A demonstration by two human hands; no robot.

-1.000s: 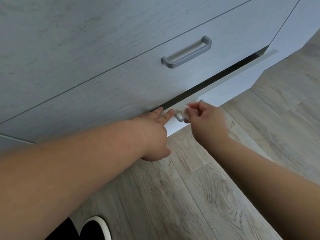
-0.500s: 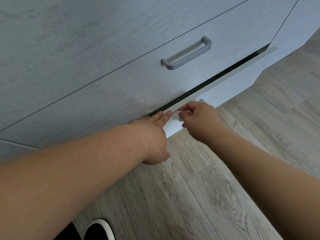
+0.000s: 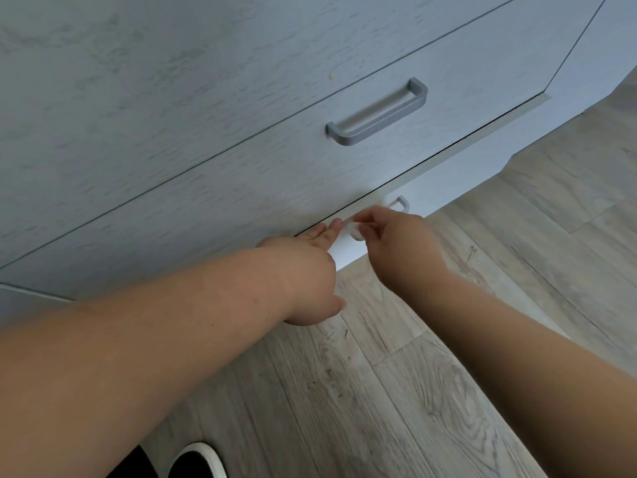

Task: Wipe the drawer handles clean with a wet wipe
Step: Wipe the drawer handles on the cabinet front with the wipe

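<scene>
A small crumpled white wet wipe [image 3: 353,229] sits low on the pale bottom drawer front [image 3: 448,181], pressed against the left end of that drawer's grey metal bar handle [image 3: 396,203], of which only the right end shows clearly. The right hand [image 3: 396,239] pinches the wipe with curled fingers. Just beside it, the left hand [image 3: 310,267] reaches in with straight, relaxed fingers [image 3: 327,232] resting against the top edge of the bottom drawer, touching the wipe's left side. A thin dark gap separates this drawer from the one above. The pale grey wood-grain middle drawer front [image 3: 241,174] carries a second grey metal bar handle [image 3: 377,113], well apart from both hands. Both bare forearms stretch from the near edge. Below lies a grey wood-plank floor [image 3: 379,391], with a black shoe with a white rim [image 3: 196,460] at the bottom edge
</scene>
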